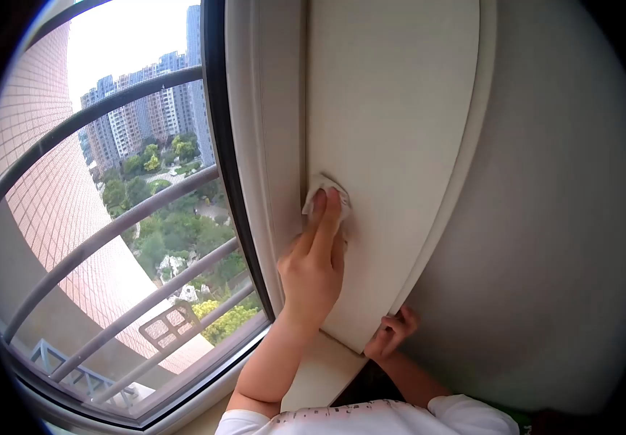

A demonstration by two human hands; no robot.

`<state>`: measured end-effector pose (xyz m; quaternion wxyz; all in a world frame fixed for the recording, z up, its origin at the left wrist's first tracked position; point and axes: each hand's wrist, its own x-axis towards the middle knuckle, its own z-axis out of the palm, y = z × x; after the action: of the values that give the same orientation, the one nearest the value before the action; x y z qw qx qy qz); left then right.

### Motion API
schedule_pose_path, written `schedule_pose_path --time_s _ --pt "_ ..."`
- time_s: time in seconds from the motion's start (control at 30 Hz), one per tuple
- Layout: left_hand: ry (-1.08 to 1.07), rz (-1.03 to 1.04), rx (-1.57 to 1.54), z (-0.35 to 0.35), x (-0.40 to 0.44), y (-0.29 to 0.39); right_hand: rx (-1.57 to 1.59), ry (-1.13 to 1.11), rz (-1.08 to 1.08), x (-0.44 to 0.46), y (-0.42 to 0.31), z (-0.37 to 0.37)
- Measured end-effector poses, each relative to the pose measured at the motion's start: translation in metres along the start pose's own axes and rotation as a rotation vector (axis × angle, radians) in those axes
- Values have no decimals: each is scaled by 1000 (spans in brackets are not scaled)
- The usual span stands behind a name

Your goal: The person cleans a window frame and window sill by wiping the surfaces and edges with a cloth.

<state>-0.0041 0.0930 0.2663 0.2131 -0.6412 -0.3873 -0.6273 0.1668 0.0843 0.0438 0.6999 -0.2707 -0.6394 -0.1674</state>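
Note:
My left hand (314, 264) reaches up to a cream-white panel (393, 109) beside the window. Its fingers press a crumpled white cloth (326, 190) flat against the panel, close to the groove along the panel's left side. Lower down, my right hand (393, 333) is at the bottom right corner of the panel. Its fingers are curled over the raised edge trim (429, 254) there, and part of the palm is hidden.
On the left is a window with a dark-edged frame (237, 167) and curved metal bars (139, 210) outside. Beyond it are tall buildings and trees far below. A grey wall (545, 217) fills the right side. A pale sill (313, 370) lies below the panel.

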Motion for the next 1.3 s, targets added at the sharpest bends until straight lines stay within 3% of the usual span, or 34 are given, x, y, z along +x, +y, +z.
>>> schedule_pose_path --time_s 0.03,0.17,0.3,0.43,0.5,0.63,0.7,0.8,0.97,1.03,1.17,1.3 --pt "43 -132 33 2 3 -7 -3 -24 16 -1 0 1" --pt "56 -90 95 6 1 2 -6 1 3 2 -4 4" --pt "53 218 15 5 -3 40 -8 10 5 0 -3 4" --pt "31 295 -14 0 -4 70 60 49 98 -16 2 9" --pt "29 272 -45 0 -4 63 14 12 57 -14 2 0" --pt "44 -107 -74 -6 12 12 59 10 29 -8 0 2" --pt "35 -135 -101 -6 15 -11 42 11 25 -6 -4 2" --pt "51 -132 -22 -3 14 3 10 5 10 -2 -6 2" --pt "109 210 -54 6 11 48 -21 -16 0 -5 -5 0" --pt "56 251 -87 -1 10 67 8 -1 51 -21 2 0" --pt "-20 222 -215 -7 7 65 -3 -25 33 -16 5 0" --pt "23 -31 -40 -4 20 16 0 17 25 -10 4 4"
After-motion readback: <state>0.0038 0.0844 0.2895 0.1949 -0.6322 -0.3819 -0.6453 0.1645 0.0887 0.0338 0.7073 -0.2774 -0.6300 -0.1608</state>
